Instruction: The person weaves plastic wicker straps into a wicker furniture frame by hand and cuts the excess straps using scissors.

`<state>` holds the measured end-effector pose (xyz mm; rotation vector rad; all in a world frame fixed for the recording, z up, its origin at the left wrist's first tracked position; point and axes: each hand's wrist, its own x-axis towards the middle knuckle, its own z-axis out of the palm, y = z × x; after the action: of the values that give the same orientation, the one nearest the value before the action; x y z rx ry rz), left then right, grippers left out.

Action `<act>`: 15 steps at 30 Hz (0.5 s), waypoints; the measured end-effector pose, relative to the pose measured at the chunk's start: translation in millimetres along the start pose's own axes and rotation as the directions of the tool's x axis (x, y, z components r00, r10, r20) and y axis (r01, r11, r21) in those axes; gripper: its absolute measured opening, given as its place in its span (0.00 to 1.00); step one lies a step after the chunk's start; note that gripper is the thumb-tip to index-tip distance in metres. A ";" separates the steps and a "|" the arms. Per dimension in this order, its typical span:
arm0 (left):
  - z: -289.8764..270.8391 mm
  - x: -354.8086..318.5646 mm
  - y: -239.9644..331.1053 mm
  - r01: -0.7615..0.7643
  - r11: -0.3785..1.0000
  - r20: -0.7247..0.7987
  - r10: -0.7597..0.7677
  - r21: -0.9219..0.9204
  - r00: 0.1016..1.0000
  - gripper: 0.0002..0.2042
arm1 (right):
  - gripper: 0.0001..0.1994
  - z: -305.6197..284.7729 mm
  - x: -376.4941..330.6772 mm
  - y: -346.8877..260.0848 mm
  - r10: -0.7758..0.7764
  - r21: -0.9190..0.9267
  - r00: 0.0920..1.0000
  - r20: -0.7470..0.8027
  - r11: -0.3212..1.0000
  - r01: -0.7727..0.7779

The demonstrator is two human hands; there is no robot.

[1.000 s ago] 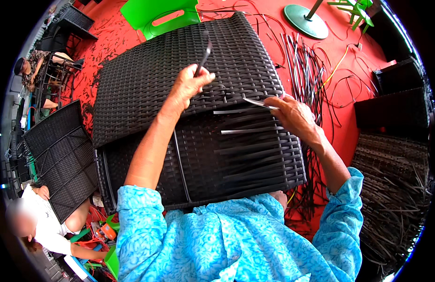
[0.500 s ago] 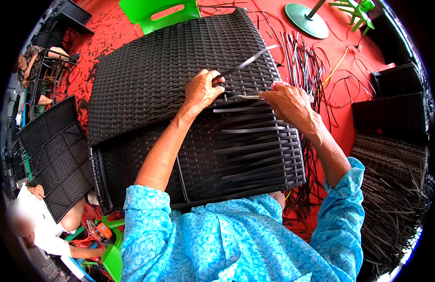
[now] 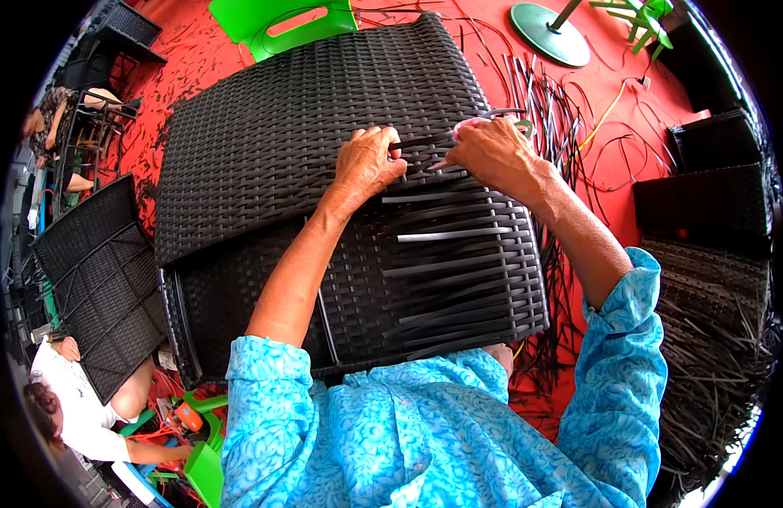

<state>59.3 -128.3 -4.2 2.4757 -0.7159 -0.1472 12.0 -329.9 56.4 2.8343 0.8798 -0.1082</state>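
Left hand point(image 3: 370, 157) and fingers bent narrow, the person pinches one end of a dark strip point(image 3: 425, 140) over the near right part of a black woven panel point(image 3: 307, 127). That strip spans the short gap to the right hand point(image 3: 497, 152), which is closed around a tool with a pale pointed tip point(image 3: 438, 165); the tip points left, toward the left hand, close above the weave. Something pink point(image 3: 469, 126) shows by the right fingers, and the grip hides most of the tool, so I cannot tell its full shape.

The woven panel lies in front of the person, its near edge overlapping a lower woven section point(image 3: 518, 292). Across the right half of that section, loose strip ends point(image 3: 446, 271) lie side by side, pointing left. More dark strips point(image 3: 535, 118) spread over the red floor point(image 3: 612, 216) to the right, beside another woven piece point(image 3: 705, 330) bristling with loose ends. A green chair point(image 3: 239, 21) stands beyond the far edge. At lower left, a co-worker in a white shirt point(image 3: 87, 381) sits beside a dark woven frame point(image 3: 99, 279), near an orange object point(image 3: 185, 416).
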 end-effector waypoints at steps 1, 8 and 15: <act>2.3 -0.3 -1.9 -0.027 1.000 -0.018 0.027 0.012 0.999 0.10 | 0.10 5.0 -0.5 0.8 -0.040 0.011 0.994 -0.101 0.999 0.041; 6.5 0.7 -6.3 -0.063 0.993 0.079 0.072 -0.100 0.994 0.09 | 0.10 41.6 -33.4 3.8 0.140 0.379 0.961 -0.237 0.925 -0.041; 4.9 0.7 -16.0 0.204 0.867 0.168 -0.142 -0.454 0.976 0.10 | 0.08 56.6 -18.7 4.6 0.217 0.401 0.868 -0.446 0.916 -0.022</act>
<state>66.1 -119.7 -16.9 2.0664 -0.4391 -0.4946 -1.8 -354.5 3.7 3.3523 0.8293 0.5323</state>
